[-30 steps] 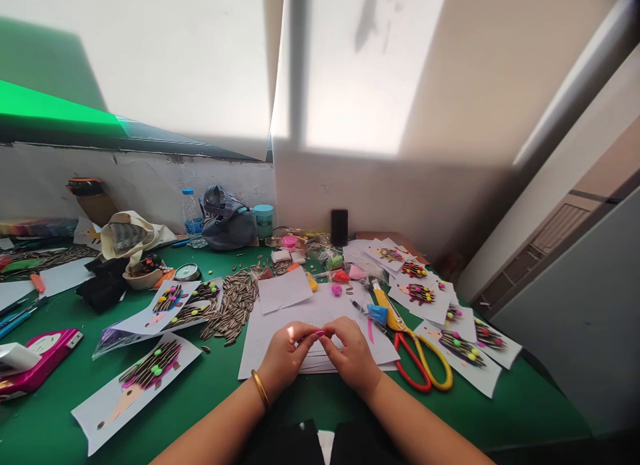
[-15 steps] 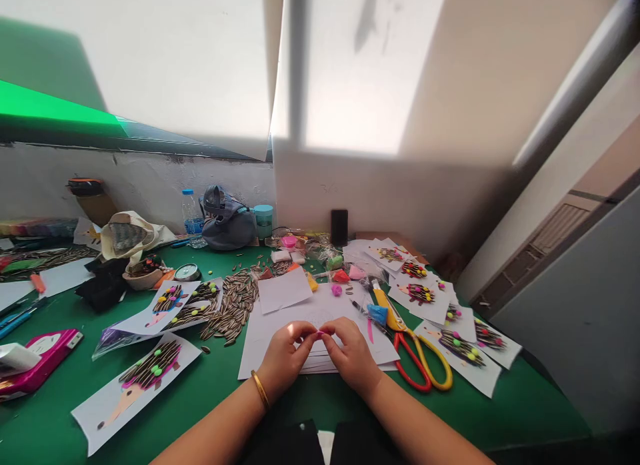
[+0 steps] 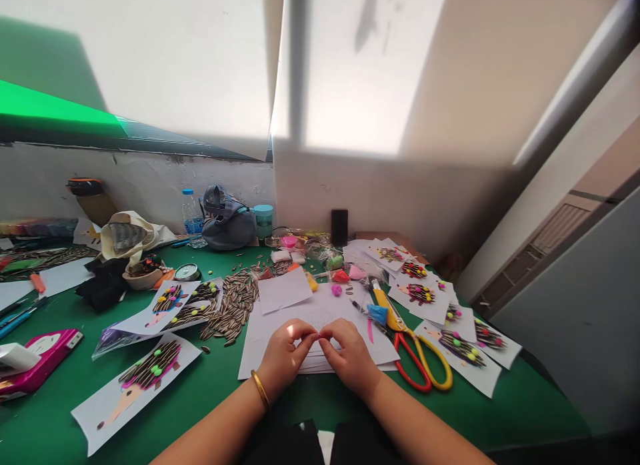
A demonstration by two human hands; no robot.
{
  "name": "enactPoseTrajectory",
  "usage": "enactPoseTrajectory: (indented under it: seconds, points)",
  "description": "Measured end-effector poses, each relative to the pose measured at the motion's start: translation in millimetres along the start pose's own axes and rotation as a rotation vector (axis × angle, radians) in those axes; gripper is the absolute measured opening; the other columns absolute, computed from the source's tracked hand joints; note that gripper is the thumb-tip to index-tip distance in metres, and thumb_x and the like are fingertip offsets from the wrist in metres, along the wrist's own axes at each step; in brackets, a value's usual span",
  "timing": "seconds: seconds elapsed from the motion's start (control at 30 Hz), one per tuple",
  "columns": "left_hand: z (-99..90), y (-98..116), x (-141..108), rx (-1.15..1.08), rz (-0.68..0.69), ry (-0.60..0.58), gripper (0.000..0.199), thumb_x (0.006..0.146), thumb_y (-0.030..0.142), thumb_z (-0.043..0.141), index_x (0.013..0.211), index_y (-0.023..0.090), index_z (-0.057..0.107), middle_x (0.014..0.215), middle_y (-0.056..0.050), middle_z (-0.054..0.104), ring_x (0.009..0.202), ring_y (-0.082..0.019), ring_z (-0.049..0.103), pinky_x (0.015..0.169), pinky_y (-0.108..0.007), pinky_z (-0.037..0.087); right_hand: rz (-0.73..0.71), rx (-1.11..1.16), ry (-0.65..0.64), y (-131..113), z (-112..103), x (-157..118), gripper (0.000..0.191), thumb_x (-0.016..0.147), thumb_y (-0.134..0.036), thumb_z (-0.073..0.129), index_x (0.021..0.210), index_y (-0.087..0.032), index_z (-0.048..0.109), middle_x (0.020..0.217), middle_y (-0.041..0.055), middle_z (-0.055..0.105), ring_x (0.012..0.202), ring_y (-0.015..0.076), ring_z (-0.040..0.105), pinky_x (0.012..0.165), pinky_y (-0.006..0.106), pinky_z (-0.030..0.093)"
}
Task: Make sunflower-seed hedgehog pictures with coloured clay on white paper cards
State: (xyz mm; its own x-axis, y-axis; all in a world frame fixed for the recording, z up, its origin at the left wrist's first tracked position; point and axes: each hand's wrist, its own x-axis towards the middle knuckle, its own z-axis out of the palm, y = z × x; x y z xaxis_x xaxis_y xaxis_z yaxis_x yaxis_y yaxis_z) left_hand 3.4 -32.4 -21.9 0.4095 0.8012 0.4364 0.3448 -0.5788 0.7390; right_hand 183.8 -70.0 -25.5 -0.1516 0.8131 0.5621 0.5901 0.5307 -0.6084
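Note:
My left hand (image 3: 284, 353), with a gold bangle at the wrist, and my right hand (image 3: 351, 355) meet at the fingertips over a stack of white paper (image 3: 257, 345). Both are closed in a pinch around a tiny bit of pink clay (image 3: 319, 336), mostly hidden by the fingers. Faint drawn lines show on the sheet just beyond my hands. A smaller white sheet (image 3: 285, 290) lies on the stack. A pink clay ball (image 3: 337, 290), a pink strip (image 3: 370, 331) and a blue clay lump (image 3: 377, 313) are to the right.
Large scissors (image 3: 413, 338) with red and yellow handles lie right of the paper. Sunflower seeds (image 3: 233, 305) are heaped on the left. Hedgehog pictures (image 3: 145, 385) lie on both sides. Behind stand a phone (image 3: 339, 227), a bottle (image 3: 191, 218), a cup (image 3: 263, 221) and a grey bag (image 3: 227, 221).
My fingertips have shifted slightly around the pink bit, and less of it shows. Nothing else has visibly moved.

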Motion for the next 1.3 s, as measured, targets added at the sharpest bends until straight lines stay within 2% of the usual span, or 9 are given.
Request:
enactPoseTrajectory:
  seconds: [0.2,0.33,0.47,0.7,0.8,0.9,1.07,1.17,1.3]
  points:
    - [2.1,-4.0,0.2,-0.073,0.030,-0.001,0.021,0.093,0.035,0.057,0.097,0.022,0.072,0.088,-0.005,0.072,0.084,-0.018,0.066,0.078,-0.031,0.052,-0.003,0.002,0.030,1.4,-0.5,0.2,0.018,0.096,-0.031,0.052,0.086,-0.022,0.064,0.080,0.0018,0.065,0.079,0.0177,0.057,0.076,0.033,0.041]
    - [5.5,-6.3,-1.7,-0.113,-0.039,0.033,0.023,0.090,0.034,0.061,0.107,0.022,0.069,0.099,-0.006,0.073,0.091,-0.019,0.067,0.082,-0.032,0.054,0.022,0.010,0.042,0.9,-1.2,-0.4,0.018,0.096,-0.032,0.052,0.088,-0.022,0.064,0.082,0.0026,0.065,0.081,0.0188,0.058,0.077,0.034,0.041]
    - [7.5,-6.1,-3.4,-0.145,-0.089,0.004,0.019,0.088,0.035,0.062,0.098,0.021,0.068,0.093,-0.005,0.073,0.087,-0.018,0.068,0.081,-0.031,0.054,0.009,0.046,0.014,0.5,-1.2,0.2,0.016,0.095,-0.035,0.054,0.096,-0.023,0.066,0.088,0.0030,0.068,0.086,0.0197,0.060,0.080,0.035,0.042]
    - [4.8,-4.1,-1.3,-0.100,-0.088,-0.010,0.017,0.088,0.035,0.061,0.088,0.020,0.068,0.085,-0.003,0.072,0.082,-0.017,0.066,0.077,-0.029,0.052,0.018,0.024,0.063,2.0,-1.8,0.3,0.021,0.097,-0.035,0.051,0.086,-0.023,0.065,0.080,0.0029,0.067,0.080,0.0196,0.060,0.076,0.034,0.043]
    - [3.8,-2.1,-0.4,-0.083,-0.086,0.008,0.017,0.089,0.034,0.059,0.085,0.020,0.068,0.082,-0.003,0.071,0.079,-0.017,0.065,0.074,-0.028,0.052,0.016,0.034,0.042,4.0,-0.7,-0.5,0.021,0.094,-0.041,0.056,0.099,-0.023,0.065,0.088,0.0040,0.069,0.086,0.0210,0.061,0.081,0.036,0.045]
    - [3.9,-0.7,-1.0,-0.096,-0.068,0.018,0.017,0.090,0.034,0.058,0.087,0.020,0.067,0.086,-0.004,0.071,0.082,-0.017,0.065,0.077,-0.029,0.052,0.025,0.039,0.041,5.7,1.2,-0.7,0.035,0.089,-0.046,0.063,0.114,-0.023,0.062,0.096,0.0058,0.070,0.092,0.0223,0.063,0.084,0.037,0.047]
    - [4.2,-0.5,-2.6,-0.075,-0.039,0.000,0.018,0.091,0.035,0.056,0.091,0.020,0.067,0.087,-0.005,0.071,0.082,-0.018,0.064,0.078,-0.032,0.052,0.038,0.030,0.023,5.0,2.6,0.2,0.019,0.093,-0.039,0.060,0.087,-0.023,0.068,0.082,0.0027,0.069,0.081,0.0191,0.062,0.077,0.033,0.046]
    - [2.9,0.6,-2.4,-0.061,-0.030,-0.012,0.019,0.091,0.035,0.056,0.096,0.021,0.066,0.090,-0.005,0.070,0.083,-0.018,0.063,0.078,-0.032,0.051,0.029,0.018,0.038,5.8,3.1,-0.2,0.018,0.092,-0.037,0.061,0.084,-0.023,0.068,0.078,0.0021,0.068,0.077,0.0185,0.061,0.075,0.033,0.043]
    - [0.6,3.2,-0.3,-0.038,0.013,-0.078,0.019,0.093,0.033,0.055,0.088,0.021,0.067,0.083,-0.004,0.068,0.080,-0.017,0.062,0.077,-0.031,0.050,0.022,0.026,0.035,8.2,3.9,-0.9,0.020,0.092,-0.039,0.060,0.084,-0.023,0.069,0.077,0.0021,0.068,0.077,0.0185,0.061,0.075,0.034,0.043]
